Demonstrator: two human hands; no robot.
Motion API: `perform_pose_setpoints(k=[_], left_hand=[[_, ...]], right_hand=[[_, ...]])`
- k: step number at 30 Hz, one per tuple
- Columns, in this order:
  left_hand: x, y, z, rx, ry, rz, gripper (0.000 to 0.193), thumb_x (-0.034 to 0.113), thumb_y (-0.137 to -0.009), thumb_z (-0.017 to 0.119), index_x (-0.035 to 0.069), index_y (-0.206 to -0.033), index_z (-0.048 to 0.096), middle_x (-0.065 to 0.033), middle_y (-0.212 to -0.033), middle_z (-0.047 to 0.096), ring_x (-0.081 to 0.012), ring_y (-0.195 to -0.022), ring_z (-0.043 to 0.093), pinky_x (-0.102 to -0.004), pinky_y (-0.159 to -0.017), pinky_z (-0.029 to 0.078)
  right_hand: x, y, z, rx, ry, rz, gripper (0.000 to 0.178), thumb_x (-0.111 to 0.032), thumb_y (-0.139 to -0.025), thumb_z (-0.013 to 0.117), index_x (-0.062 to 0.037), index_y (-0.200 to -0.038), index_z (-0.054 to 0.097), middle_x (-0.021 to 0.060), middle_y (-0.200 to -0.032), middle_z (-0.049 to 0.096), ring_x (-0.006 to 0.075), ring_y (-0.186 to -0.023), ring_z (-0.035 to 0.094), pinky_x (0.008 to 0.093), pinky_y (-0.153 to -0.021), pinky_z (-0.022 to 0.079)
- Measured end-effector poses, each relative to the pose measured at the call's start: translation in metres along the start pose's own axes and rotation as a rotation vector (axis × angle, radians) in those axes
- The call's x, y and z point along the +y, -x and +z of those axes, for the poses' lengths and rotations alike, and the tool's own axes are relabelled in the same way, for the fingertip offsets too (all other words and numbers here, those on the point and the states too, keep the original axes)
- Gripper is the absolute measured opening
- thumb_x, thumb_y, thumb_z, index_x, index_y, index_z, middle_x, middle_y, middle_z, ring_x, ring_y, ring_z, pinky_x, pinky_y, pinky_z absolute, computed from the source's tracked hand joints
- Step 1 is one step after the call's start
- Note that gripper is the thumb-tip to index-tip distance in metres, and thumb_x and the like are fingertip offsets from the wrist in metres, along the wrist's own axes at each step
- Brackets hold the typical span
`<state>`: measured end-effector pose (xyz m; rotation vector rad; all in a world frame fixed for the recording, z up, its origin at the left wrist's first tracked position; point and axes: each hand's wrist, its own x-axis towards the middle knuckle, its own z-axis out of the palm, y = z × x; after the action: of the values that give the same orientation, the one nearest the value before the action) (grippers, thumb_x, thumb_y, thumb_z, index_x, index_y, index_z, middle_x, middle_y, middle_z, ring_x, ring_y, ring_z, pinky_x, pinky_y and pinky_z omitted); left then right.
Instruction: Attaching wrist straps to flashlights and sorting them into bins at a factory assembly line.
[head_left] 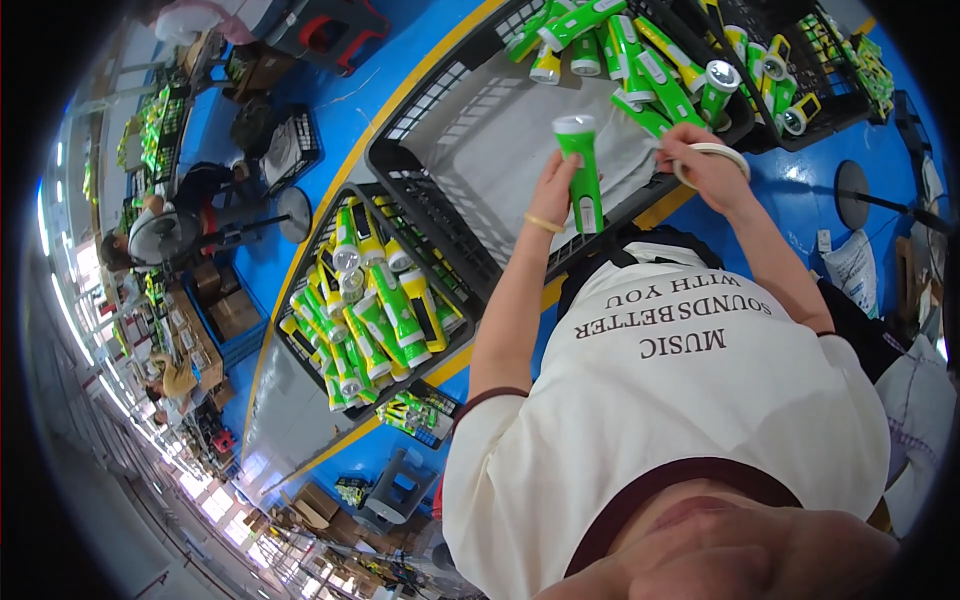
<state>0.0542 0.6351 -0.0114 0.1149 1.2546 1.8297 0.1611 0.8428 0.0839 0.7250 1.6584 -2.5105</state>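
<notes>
My left hand (558, 188) is closed around a green flashlight (586, 190) with a white head and a pale switch panel. The flashlight stands nearly upright, head uppermost, above the near side of a large black plastic crate (482, 262). To its right, my right hand (708, 172) has its fingers curled together. A narrow white ring, which looks like a roll of tape (740, 157), loops around that hand. Anything small between the right fingertips is hidden. Several green and yellow flashlights (655, 80) are heaped at the crate's far right, beyond my right hand.
Left of the large crate stands a smaller black crate (285, 345) full of flashlights. Another crate (835, 100) holds more at the far right. Standing fans (165, 238) (852, 195) are on both sides. Workers and benches line the left beyond a yellow floor stripe (300, 235).
</notes>
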Motion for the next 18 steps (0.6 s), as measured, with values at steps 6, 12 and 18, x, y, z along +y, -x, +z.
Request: perform_pose_setpoints(k=[6,12,18], left_hand=[[0.07,0.08,0.032,0.141,-0.028,0.458,0.05,0.041,-0.093,0.032,0.001,-0.124,0.034,-0.0084,-0.103,0.051,-0.0162,-0.09,0.053,-0.0292,-0.081,0.043],[0.08,0.131,0.012,0.44,-0.373,0.6,0.048,0.041,-0.094,0.031,0.002,-0.123,0.034,-0.0077,-0.1,0.052,-0.0135,-0.088,0.052,-0.0275,-0.08,0.043],[0.087,0.169,-0.008,0.438,0.186,0.584,0.035,0.034,-0.092,0.04,0.004,-0.11,0.041,-0.0097,-0.09,0.056,-0.0167,-0.071,0.059,-0.0284,-0.059,0.05]], right_hand=[[-0.027,-0.015,0.114,-0.423,0.25,-0.014,0.014,-0.017,-0.085,0.057,-0.003,-0.084,0.054,0.0022,-0.078,0.056,0.0088,-0.075,0.053,0.0221,-0.067,0.044],[-0.019,-0.011,0.173,-0.548,0.384,-0.061,0.016,-0.017,-0.082,0.062,-0.0031,-0.08,0.054,0.0006,-0.073,0.054,0.0072,-0.071,0.051,0.0209,-0.065,0.042],[-0.013,-0.018,0.219,-0.389,1.008,-0.235,0.032,-0.031,-0.073,0.07,-0.0043,-0.076,0.052,-0.0004,-0.073,0.049,0.0071,-0.068,0.045,0.0205,-0.063,0.04]])
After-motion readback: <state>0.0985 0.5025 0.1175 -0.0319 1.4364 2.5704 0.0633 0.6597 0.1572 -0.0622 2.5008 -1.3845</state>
